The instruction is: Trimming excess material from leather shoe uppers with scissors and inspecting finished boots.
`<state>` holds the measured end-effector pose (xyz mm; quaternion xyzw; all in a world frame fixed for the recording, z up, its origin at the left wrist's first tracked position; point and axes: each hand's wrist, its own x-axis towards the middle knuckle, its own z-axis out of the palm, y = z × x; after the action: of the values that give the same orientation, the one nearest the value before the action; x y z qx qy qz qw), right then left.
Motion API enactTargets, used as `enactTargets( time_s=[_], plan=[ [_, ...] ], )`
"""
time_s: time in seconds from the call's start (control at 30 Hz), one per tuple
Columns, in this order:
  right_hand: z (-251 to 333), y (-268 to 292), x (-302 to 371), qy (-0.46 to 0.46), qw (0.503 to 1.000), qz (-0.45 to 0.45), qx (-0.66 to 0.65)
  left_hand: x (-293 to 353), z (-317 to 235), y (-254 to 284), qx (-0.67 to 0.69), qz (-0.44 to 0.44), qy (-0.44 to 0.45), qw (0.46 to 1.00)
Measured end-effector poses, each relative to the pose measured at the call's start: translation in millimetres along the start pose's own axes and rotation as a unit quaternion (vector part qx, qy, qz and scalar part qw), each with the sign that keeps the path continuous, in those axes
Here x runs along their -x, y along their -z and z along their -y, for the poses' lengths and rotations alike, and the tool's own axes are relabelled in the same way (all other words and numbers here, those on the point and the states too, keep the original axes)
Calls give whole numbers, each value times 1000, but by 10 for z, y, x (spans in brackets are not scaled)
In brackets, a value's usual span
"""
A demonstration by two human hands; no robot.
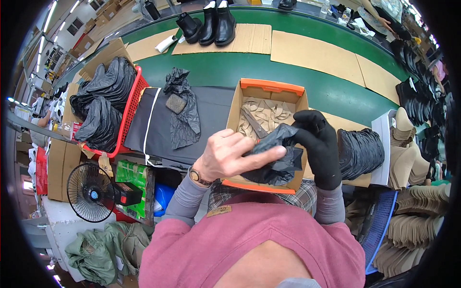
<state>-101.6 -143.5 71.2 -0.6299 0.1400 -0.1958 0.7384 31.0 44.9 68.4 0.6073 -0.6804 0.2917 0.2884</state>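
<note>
My left hand (230, 156) is bare, wears a wristwatch and pinches a crumpled black plastic bag (276, 156). My right hand (319, 144), in a black glove, grips the same bag from the right side. Both hands hold it over an open cardboard box with an orange rim (271, 86). Inside the box lie several tan cardboard insert pieces (261, 117).
A red basket (129, 108) of black bags stands at left. Another black bag (182, 105) lies on a dark mat (153, 127). Black boots (211, 26) stand on cardboard on the green conveyor (216, 67). A bag stack (360, 151) and tan inserts (408, 144) sit right; a fan (89, 192) lower left.
</note>
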Motion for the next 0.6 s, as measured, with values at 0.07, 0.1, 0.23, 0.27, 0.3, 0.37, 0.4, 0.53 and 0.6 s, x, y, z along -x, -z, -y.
enactTargets(
  time_s=[0.07, 0.1, 0.23, 0.27, 0.3, 0.37, 0.4, 0.53, 0.6],
  plan=[
    [-9, 39, -30, -28, 999, 5, -34, -78, -58, 50, -25, 63, -28, 997],
    [-14, 65, -42, -54, 996, 10, -68, -73, -57, 53, -25, 63, -29, 997],
    [-285, 273, -169, 27, 986, 94, 133, -50, -56, 4, -37, 79, -23, 996],
    [-308, 286, -209, 155, 963, 125, 182, -57, -60, -20, -34, 50, -6, 998],
    [-320, 292, -227, 279, 920, 155, 226, -55, -68, -39, -31, 22, 12, 999],
    [-91, 104, -156, 97, 986, 87, 106, -30, -72, -41, -39, 18, 27, 999],
    [16, -4, -96, -93, 995, 18, -18, -19, -81, -5, -68, 15, 26, 997],
    [-4, -153, 109, 116, 952, -4, 283, -70, -76, 73, -108, 26, -4, 994],
    [7, -133, 138, 69, 962, 5, 265, -17, -48, 47, -114, 25, -4, 993]
  ],
)
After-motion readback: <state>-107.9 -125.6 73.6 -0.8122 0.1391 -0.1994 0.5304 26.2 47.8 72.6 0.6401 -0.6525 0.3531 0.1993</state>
